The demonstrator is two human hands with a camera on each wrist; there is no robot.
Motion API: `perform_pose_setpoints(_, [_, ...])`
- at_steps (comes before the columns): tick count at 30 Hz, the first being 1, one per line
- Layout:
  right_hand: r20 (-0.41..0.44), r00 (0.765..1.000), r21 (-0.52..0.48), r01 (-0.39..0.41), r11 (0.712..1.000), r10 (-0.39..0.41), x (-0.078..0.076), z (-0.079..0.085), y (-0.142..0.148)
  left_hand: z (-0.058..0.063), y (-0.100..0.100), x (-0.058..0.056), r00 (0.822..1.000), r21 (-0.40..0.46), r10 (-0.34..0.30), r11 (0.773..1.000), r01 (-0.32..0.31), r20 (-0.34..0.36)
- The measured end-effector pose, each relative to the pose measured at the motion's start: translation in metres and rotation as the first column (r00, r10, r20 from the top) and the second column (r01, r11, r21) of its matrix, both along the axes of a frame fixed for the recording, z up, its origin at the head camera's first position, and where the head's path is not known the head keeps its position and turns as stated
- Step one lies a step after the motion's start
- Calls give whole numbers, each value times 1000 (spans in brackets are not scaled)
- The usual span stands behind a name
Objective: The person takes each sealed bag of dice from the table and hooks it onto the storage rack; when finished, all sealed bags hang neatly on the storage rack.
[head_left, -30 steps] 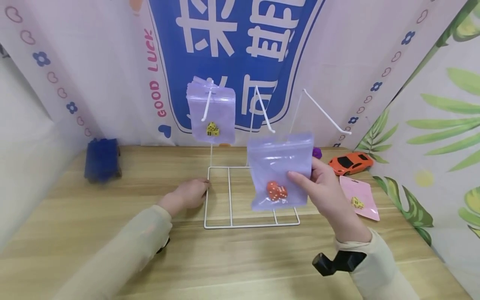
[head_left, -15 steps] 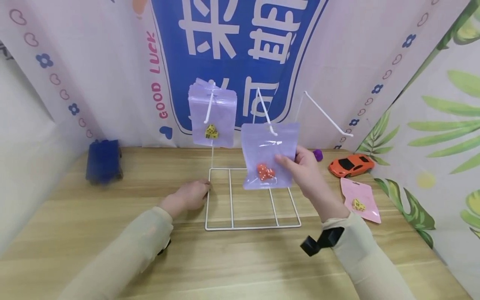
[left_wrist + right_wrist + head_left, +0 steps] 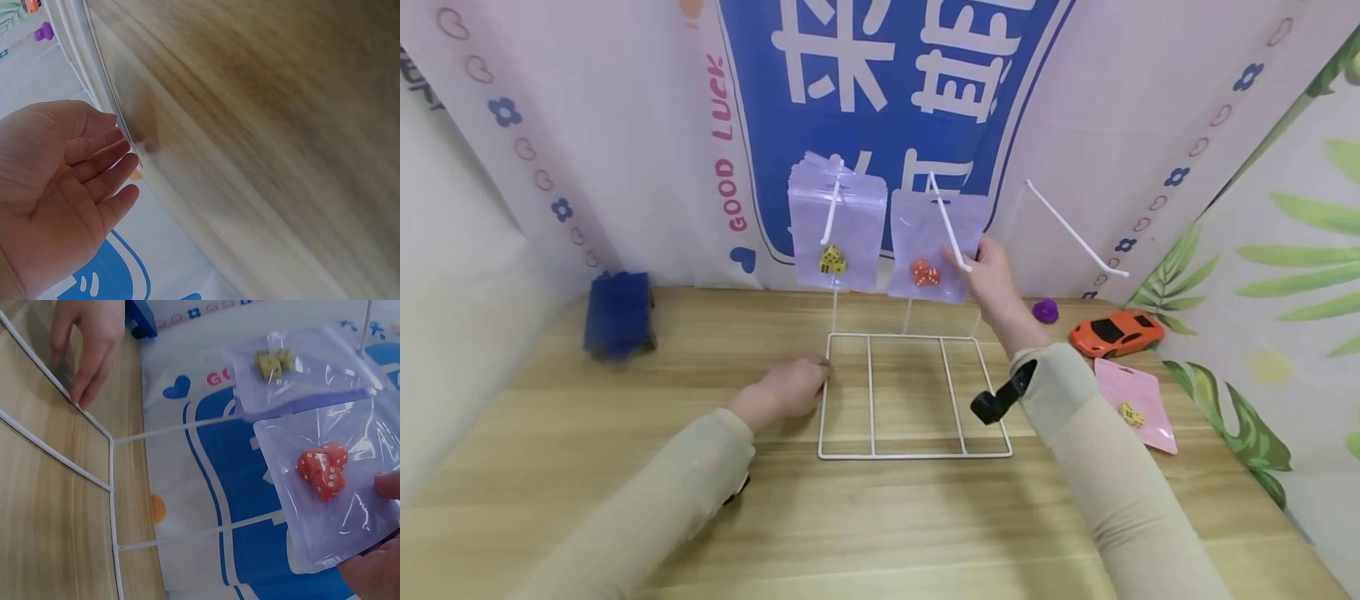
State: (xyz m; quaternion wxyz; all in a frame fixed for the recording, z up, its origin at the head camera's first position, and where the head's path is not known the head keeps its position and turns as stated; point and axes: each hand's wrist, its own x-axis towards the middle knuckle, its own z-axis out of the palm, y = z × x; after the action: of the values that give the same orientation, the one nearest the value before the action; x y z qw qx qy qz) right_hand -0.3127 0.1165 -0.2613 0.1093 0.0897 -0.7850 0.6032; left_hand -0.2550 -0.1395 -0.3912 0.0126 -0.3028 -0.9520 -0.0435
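My right hand (image 3: pixel 996 279) pinches a purple zip bag (image 3: pixel 904 229) with orange-red dice (image 3: pixel 922 272) by its right side. The rack's middle hook (image 3: pixel 951 229) sticks out in front of this bag from about the slot at its top edge. On the left hook (image 3: pixel 831 218) hangs a stack of purple zip bags (image 3: pixel 805 242), the front one with yellow dice (image 3: pixel 832 260). My left hand (image 3: pixel 792 386) holds the left wire of the white rack's base (image 3: pixel 917 456); in the left wrist view, thumb and fingertips (image 3: pixel 125 145) meet at that wire.
The right hook (image 3: pixel 1071 229) carries nothing. To the right lie a pink bag (image 3: pixel 1138 387) with yellow dice, an orange toy car (image 3: pixel 1116 333) and a small purple object (image 3: pixel 1046 311). A dark blue object (image 3: pixel 617 315) stands at the back left, before a printed cloth.
My right hand has moved the bag with orange-red dice up and back, from in front of the rack to the middle hook. The left hand stays at the base.
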Motion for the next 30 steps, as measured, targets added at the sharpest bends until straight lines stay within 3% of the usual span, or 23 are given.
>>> perform_pose_setpoints(9, [4,993,79,121,990,-121,-21,2,9,-4,13,0,999,-10,-3,1000,4,36])
perform_pose_setpoints(18, [-32,992,133,128,983,-125,-24,0,20,-4,22,-1,997,-21,9,1000,-7,79])
perform_pose_setpoints(22, [-18,998,202,69,977,-67,-22,-12,36,-4,22,0,998,-18,-8,1000,9,67])
perform_pose_setpoints(26, [56,998,344,-15,939,-5,-15,-33,76,-3,18,0,998,-8,1,1000,-1,70])
perform_pose_setpoints(30, [112,992,525,-11,851,-56,-2,-54,134,-1,12,-1,998,-14,14,1000,-13,68])
